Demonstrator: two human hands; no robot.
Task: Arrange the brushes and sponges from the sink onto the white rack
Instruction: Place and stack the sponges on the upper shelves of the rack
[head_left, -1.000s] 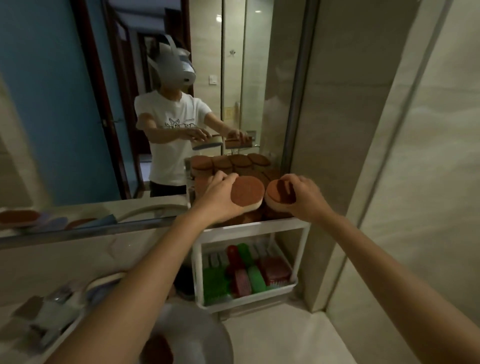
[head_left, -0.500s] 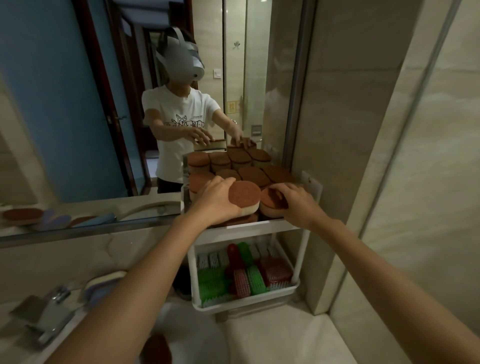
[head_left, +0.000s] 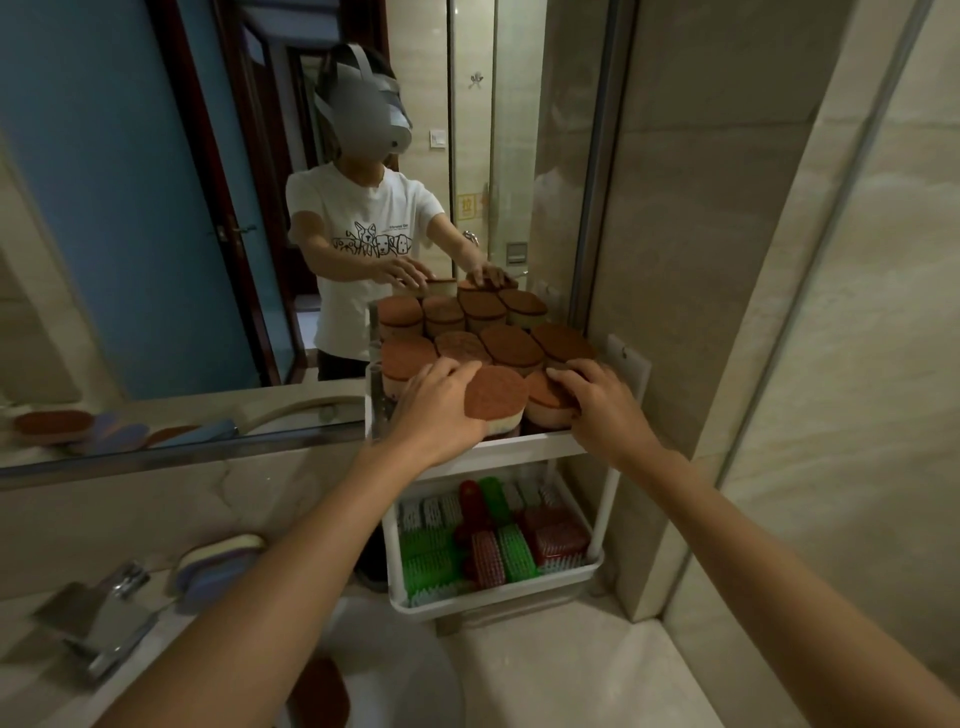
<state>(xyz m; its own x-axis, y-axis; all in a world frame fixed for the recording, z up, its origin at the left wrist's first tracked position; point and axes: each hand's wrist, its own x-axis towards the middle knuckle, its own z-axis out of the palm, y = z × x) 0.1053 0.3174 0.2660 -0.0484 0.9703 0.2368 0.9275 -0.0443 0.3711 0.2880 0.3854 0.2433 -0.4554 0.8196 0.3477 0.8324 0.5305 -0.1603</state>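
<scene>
We set two sponges at the front edge of the rack's top shelf, beside the mirror.

The desk (head_left: 571, 670) carries the white rack (head_left: 524, 447) in its far right corner, against the mirror (head_left: 156, 208) and the wall. The rack's top shelf is packed with brown-topped sponges (head_left: 511, 345), and its lower tray (head_left: 498, 603) holds red and green brushes (head_left: 498, 551). Our left hand (head_left: 441, 405) grasps a sponge (head_left: 496, 397) tilted up on edge at the front edge of the top shelf. Our right hand (head_left: 602, 405) lies spread over another sponge (head_left: 548, 405) just beside it at the front right corner, pressing it rather than clenching. At the desk's left edge a purple sponge (head_left: 218, 564) lies beside the tap (head_left: 98, 623). One more brown sponge (head_left: 324, 691) lies in the sink (head_left: 405, 675) at the near edge.
</scene>
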